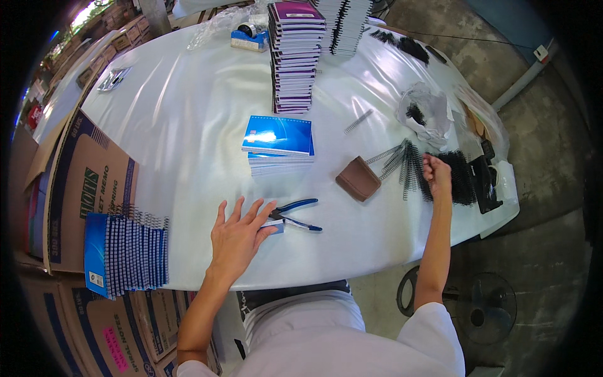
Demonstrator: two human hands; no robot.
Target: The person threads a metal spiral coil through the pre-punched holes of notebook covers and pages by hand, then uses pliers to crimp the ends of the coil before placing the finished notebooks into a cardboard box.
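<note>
- Brown cardboard box (94, 169), open-flapped, at the desk's (188, 125) left edge; beside it, a row of blue-covered spiral notepads (129, 254) with dark wire along their edges.
- Left hand (240, 234): fingers spread, palm down, just beside the blue-handled metal pliers (300, 204); contact with them cannot be told. Pliers: handles parted, pointing right.
- Blue-covered notepad stack (278, 135), beyond the pliers; behind it, a tall purple-covered notebook stack (294, 75).
- Brown block-shaped holder (358, 179), tilted, left of the coils.
- Black wire spiral coils (461, 182), fanned pile on the desk's right side, directly at the right hand; long axes run mostly away from the person. Right hand is nearer, left well apart.
- Right hand (438, 173): forearm extended forward, fingers curled above the pile's left part; whether the tips pinch a coil cannot be told.
</note>
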